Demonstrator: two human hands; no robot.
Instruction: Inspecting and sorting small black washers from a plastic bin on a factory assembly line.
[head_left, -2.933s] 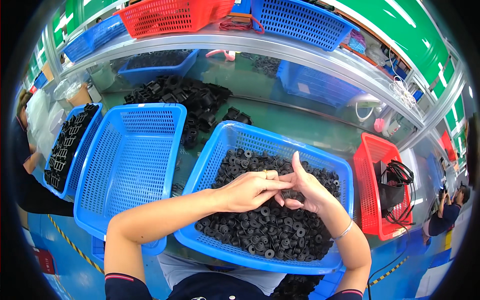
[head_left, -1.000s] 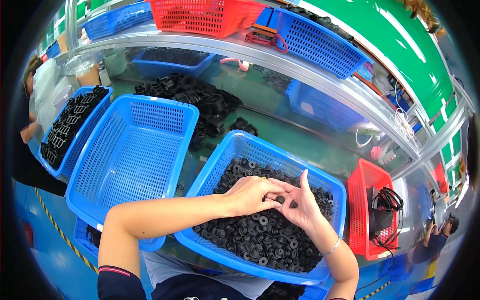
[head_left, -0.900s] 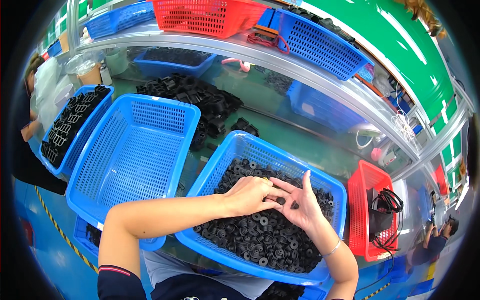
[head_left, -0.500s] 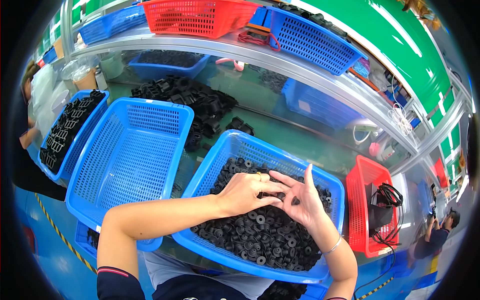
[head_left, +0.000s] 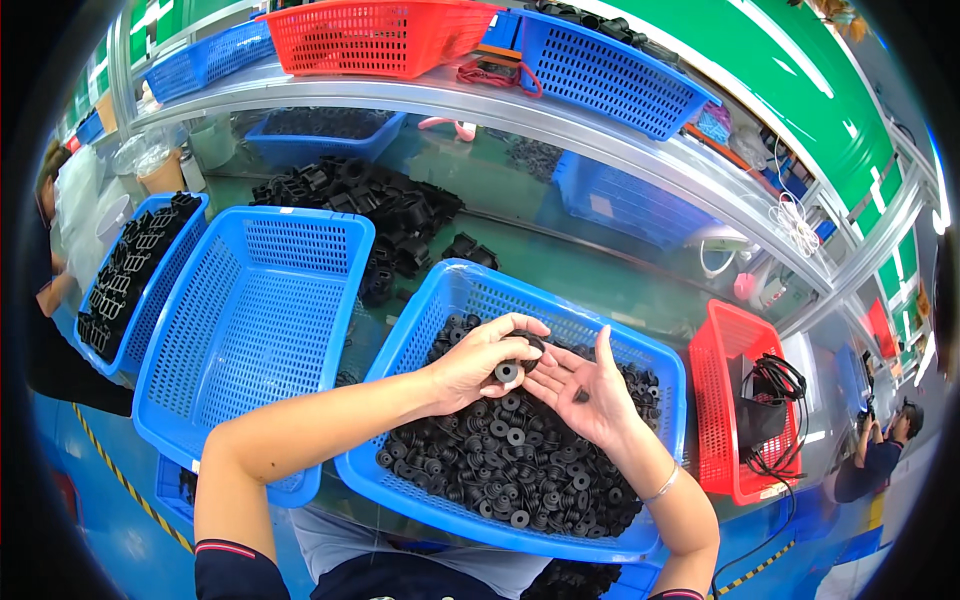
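Above a blue basket (head_left: 375, 392), my left hand (head_left: 462, 372) has its fingers closed round a few black ringed rubber grommets (head_left: 507, 371), one showing its holed round face. Close beside it my right hand (head_left: 590, 400) is turned palm up, fingers stretched out and thumb raised. On its palm lies one small black piece (head_left: 581, 396), too small to make out fully. The right fingertips reach just under the left hand's grommets. Many loose black grommets (head_left: 480, 470) fill the basket below both hands.
Left of the grommet basket is a bare-bottomed blue basket (head_left: 260, 320), then a smaller one of black clip-like parts (head_left: 130, 270). Black moulded parts (head_left: 370, 205) are heaped behind. A red basket (head_left: 715, 400) with cables stands right. A metal-framed shelf (head_left: 440, 105) crosses above. People work at both sides.
My left hand has drawn back left and up from the right palm, and grommets now show in its fingers. The right hand has shifted slightly left, fingers straighter, the small piece still on its palm.
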